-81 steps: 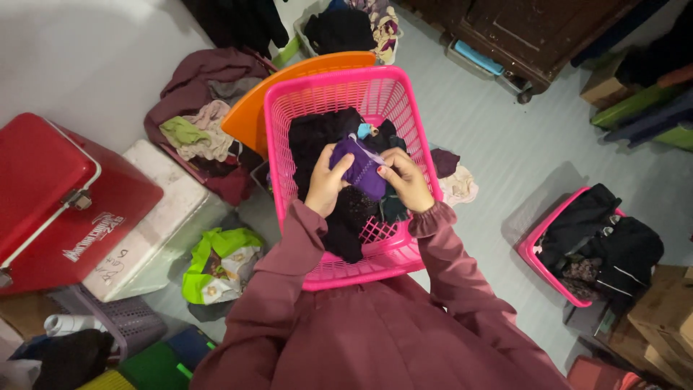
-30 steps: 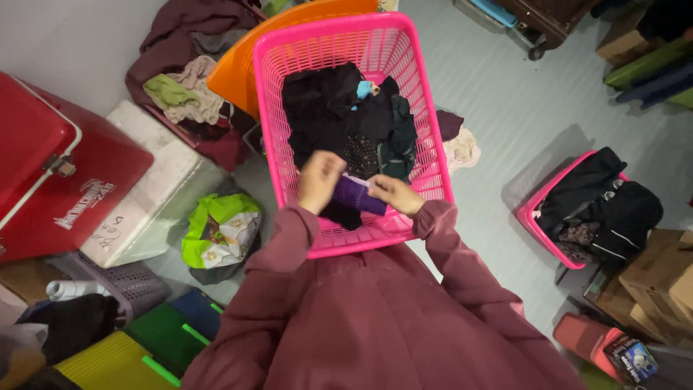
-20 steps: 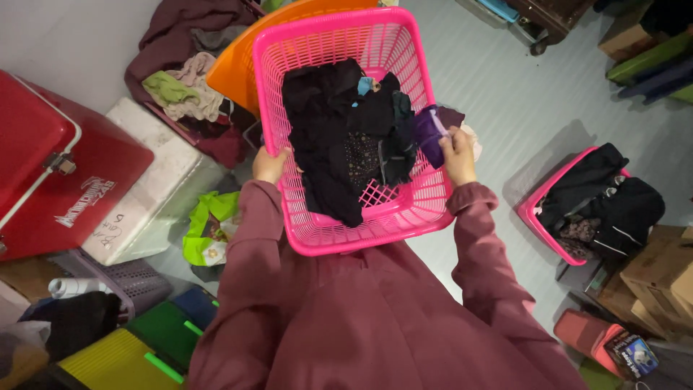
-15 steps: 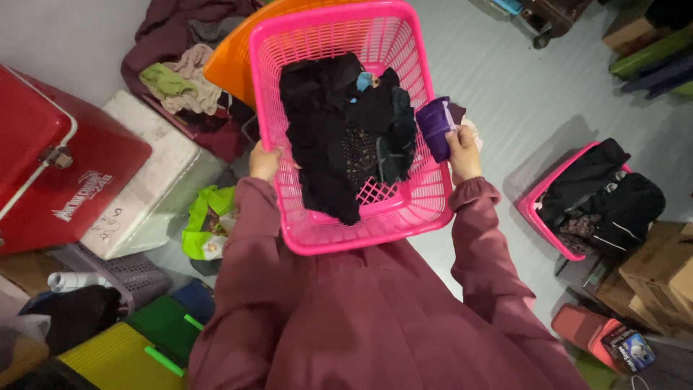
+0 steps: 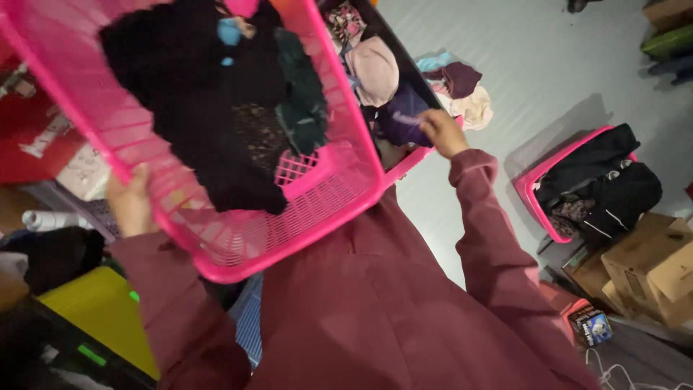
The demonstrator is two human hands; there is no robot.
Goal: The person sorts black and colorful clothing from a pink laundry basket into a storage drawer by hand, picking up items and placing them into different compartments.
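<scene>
My left hand (image 5: 131,206) grips the left rim of a pink plastic laundry basket (image 5: 238,249), which is lifted and tilted to the left. Dark clothes (image 5: 216,87) lie heaped inside it. My right hand (image 5: 442,132) reaches past the basket's right side and holds a folded purple garment (image 5: 398,123) over a second container (image 5: 404,167) with a pink edge. That container has folded clothes in it, among them a pale pink piece (image 5: 376,68).
Another pink basket (image 5: 533,189) with black clothes stands on the grey floor at right. Loose garments (image 5: 469,90) lie on the floor beyond my right hand. Cardboard boxes (image 5: 650,271) sit at right, a yellow bin (image 5: 108,310) at lower left.
My left hand has lifted and swung the pink basket to the left, uncovering a container underneath. My right hand has carried the purple garment off the basket rim and down toward that container.
</scene>
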